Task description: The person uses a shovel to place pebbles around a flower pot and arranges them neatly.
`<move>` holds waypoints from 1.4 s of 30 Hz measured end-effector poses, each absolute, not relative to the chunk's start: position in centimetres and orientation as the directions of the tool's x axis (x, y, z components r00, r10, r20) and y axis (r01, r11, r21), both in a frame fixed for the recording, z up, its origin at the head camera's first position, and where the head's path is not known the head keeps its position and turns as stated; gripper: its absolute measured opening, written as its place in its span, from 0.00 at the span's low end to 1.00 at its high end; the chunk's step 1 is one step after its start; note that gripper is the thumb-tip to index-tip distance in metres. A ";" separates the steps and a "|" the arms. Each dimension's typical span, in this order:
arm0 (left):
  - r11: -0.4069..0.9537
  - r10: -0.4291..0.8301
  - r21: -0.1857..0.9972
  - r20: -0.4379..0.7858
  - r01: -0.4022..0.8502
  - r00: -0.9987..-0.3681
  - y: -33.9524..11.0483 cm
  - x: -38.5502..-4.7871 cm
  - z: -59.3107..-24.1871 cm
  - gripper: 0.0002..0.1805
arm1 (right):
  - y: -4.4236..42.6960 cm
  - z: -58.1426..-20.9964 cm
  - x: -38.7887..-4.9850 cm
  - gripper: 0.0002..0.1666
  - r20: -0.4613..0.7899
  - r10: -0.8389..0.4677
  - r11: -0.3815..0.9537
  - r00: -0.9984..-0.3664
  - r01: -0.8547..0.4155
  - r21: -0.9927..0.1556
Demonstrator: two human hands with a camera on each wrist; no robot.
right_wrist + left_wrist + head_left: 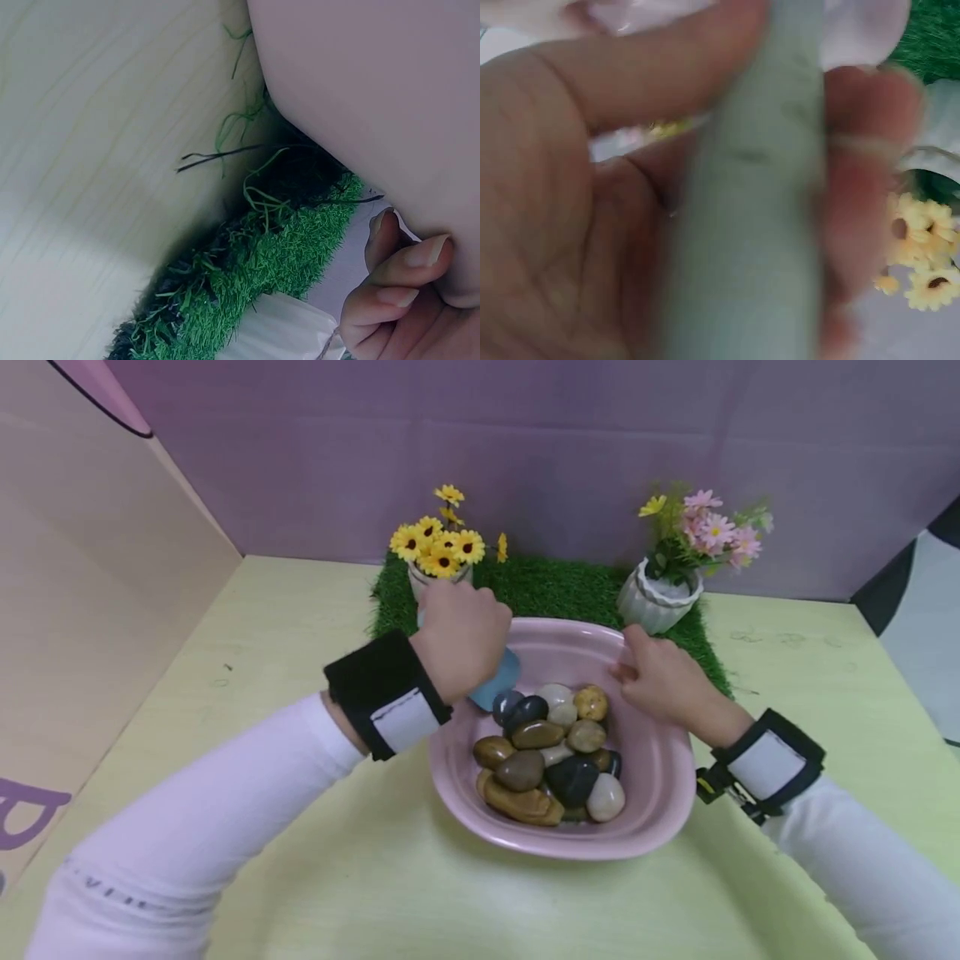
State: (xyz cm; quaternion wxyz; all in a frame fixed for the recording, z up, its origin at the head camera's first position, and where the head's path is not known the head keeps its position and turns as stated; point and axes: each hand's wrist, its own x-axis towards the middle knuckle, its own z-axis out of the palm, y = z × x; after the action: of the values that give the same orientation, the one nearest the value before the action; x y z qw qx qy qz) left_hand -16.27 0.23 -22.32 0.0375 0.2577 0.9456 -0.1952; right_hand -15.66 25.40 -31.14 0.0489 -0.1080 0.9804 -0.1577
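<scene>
A pink basin holds several smooth stones in brown, black and white. My left hand is over its far left side, fingers curled round the thick pale handle of a blue tool. That tool's rounded blue end reaches into the basin beside the stones; its exact kind is hard to tell. At the far right, my right hand grips the basin's rim. In the right wrist view, curled fingers press against the outside of the basin wall.
Behind the basin lies a green artificial grass mat. On it stand a white pot of yellow flowers at left and a white pot of pink flowers at right. A purple wall rises behind the pale wooden table.
</scene>
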 end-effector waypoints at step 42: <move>0.549 0.789 -0.257 -0.155 0.796 -0.595 -4.0 -20.4 -26.1 0.23 | 25.4 -31.2 -15.6 0.11 -0.049 -0.235 0.920 -0.971 -0.206 -0.333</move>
State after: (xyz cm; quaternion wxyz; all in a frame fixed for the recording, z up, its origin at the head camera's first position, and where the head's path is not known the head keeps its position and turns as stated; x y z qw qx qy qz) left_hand -20.38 -3.96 -26.11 0.0109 0.4501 0.8800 -0.1514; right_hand -15.63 25.35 -31.22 0.0442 -0.1125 0.9789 -0.1650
